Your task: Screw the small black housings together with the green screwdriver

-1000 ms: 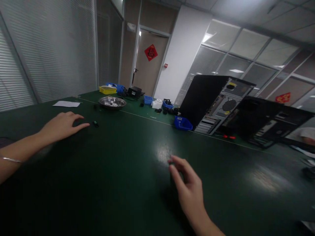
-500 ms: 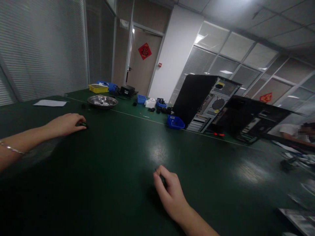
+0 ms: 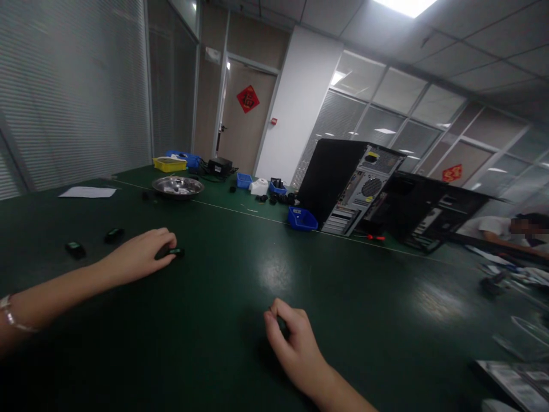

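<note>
My left hand is closed around a small black piece with a green patch, low over the green table. Its exact kind is too small to tell. Two similar black pieces lie to the left: one near my wrist and another farther left. In front of me, my right hand has thumb and forefinger pressed together. Whatever sits in that pinch, if anything, is hidden.
Beyond my left hand stand a metal bowl, a paper sheet and a yellow tray. A blue bin adjoins a black computer case; a red-handled tool lies beside it. At far right sits a person.
My left hand first reached open toward a black piece, then closed on it and brought it right and nearer. Two more black pieces now show. My right hand's fingertips have drawn together.
</note>
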`<state>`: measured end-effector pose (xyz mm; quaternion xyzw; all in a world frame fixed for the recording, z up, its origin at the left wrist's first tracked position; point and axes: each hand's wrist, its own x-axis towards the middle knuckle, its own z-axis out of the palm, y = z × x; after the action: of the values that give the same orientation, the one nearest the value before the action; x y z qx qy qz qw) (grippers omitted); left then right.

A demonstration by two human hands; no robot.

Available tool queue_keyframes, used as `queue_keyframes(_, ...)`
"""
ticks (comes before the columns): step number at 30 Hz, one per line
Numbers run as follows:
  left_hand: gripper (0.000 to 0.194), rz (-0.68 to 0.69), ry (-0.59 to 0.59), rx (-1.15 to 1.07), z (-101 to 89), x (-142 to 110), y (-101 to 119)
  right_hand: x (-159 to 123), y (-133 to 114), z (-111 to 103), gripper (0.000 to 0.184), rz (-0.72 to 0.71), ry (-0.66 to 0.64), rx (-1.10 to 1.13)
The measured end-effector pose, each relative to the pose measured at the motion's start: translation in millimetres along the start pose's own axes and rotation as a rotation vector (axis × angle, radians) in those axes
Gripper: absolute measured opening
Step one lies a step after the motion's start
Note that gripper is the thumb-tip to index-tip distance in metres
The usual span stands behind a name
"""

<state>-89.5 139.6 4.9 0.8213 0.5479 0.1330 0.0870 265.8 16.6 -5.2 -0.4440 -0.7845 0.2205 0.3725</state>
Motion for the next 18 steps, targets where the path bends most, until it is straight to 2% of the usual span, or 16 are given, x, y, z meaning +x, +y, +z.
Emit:
queue_keyframes(4, 0.024, 0.068, -0.09, -0.074, 8.1, -19.4, 33.2, -1.6, -1.2, 1.3, 0.027, -0.022, -0.02, -0.039)
queue_keyframes(7, 0.032, 0.105, -0.096, -0.097, -5.5, -27.5, 31.4, -2.1, 0.0, 2.2, 0.027, -0.049, 0.011, -0.071)
queue_keyframes(9, 0.043, 0.11, -0.041, -0.09, -25.3, -27.0, 7.6, -2.0, 1.4, 2.6, 0.028, -0.064, 0.032, -0.081)
queue_keyframes(12, 0.051, 0.028, 0.049, -0.03, -55.4, -20.8, -52.2, -1.4, 2.9, 2.8, 0.028, -0.069, 0.021, -0.058)
queue_keyframes(13, 0.055, 0.008, 0.041, -0.014, -62.0, -18.6, -73.1, -1.2, 3.2, 2.8, 0.028, -0.067, 0.011, -0.04)
queue_keyframes(16, 0.066, -0.084, -0.046, -0.015, -66.4, -15.9, -120.4, -0.5, 3.6, 2.6, 0.027, -0.059, -0.01, 0.007)
queue_keyframes(18, 0.067, -0.154, -0.003, -0.029, -60.4, -17.4, -134.2, -0.3, 3.8, 2.4, 0.027, -0.049, -0.014, 0.026)
